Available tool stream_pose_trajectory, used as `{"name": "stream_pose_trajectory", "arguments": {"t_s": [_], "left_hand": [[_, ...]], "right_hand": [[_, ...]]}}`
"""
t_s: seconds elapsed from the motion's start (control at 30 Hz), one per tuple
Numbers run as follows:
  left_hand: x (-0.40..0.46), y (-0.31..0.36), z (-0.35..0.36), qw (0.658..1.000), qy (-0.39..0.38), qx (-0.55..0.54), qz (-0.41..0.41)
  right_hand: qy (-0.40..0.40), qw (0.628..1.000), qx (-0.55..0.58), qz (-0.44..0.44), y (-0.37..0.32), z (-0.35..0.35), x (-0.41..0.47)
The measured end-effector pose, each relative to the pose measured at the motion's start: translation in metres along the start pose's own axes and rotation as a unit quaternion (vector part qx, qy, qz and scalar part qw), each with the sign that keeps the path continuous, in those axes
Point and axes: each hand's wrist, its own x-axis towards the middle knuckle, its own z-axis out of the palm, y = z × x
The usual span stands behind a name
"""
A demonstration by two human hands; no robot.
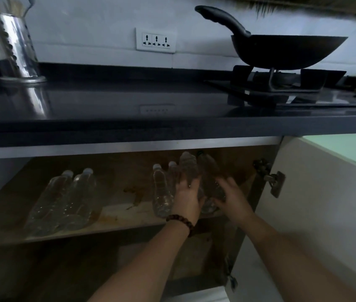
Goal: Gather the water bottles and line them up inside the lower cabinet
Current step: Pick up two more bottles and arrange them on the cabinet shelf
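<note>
Left grip: our left hand (186, 196) wraps a clear plastic water bottle (188, 165).
Right grip: our right hand (229, 194) holds a second clear bottle (208, 168).
Location: both bottles on the brown wooden cabinet shelf (120, 212), right side.
Stored: two clear bottles (63, 199) lie left.

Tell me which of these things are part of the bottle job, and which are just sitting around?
Job: water bottles, cabinet shelf, left hand, right hand.
Lying about: wok, stove, steel container, wall socket.
</note>
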Motion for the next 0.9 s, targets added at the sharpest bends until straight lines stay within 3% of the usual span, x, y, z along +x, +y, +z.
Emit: {"name": "stream_pose_trajectory", "arguments": {"t_s": [0.27,0.5,0.6,0.73,0.9], "left_hand": [[0.000,0.003,0.016,0.999,0.002,-0.033,0.023],[-0.009,-0.014,-0.020,0.998,-0.003,-0.065,0.023],[-0.023,-0.035,-0.053,0.994,0.087,0.049,-0.046],[-0.046,-0.091,-0.119,0.941,0.153,0.243,-0.181],[-0.080,-0.177,-0.193,0.896,0.112,0.233,-0.361]], "right_hand": [[0.008,1.000,-0.022,-0.001,0.000,0.003,-0.003],[0.012,0.995,-0.081,-0.050,-0.026,-0.002,-0.011],[0.041,0.984,-0.132,-0.110,-0.046,0.005,-0.013],[0.030,0.980,-0.154,-0.123,-0.078,0.028,-0.010],[-0.029,0.971,-0.174,-0.161,-0.107,0.073,-0.005]]}}
